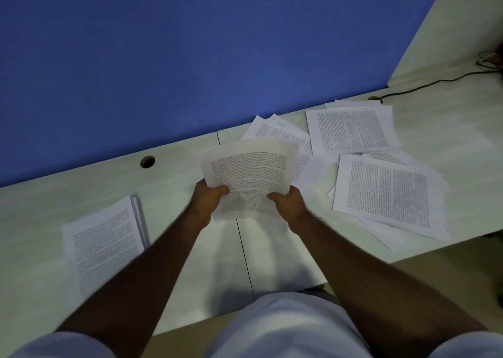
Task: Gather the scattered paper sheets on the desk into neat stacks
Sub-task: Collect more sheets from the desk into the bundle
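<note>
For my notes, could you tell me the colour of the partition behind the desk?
Blue partition, head view.

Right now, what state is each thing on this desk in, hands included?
Left hand: gripping the held sheets.
Right hand: gripping the held sheets.
Held sheets: lifted off the desk, curved.
Left stack: lying flat, gathered.
Loose sheets: scattered, overlapping, flat.
Cable: lying on the desk.

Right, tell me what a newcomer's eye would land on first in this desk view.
First, the bundle of printed sheets held up at centre, the left hand and the right hand each gripping a lower corner. Next, the loose sheets overlapping at odd angles on the desk to the right, against a squared stack lying at left. Behind it all stands a large blue partition.
</note>
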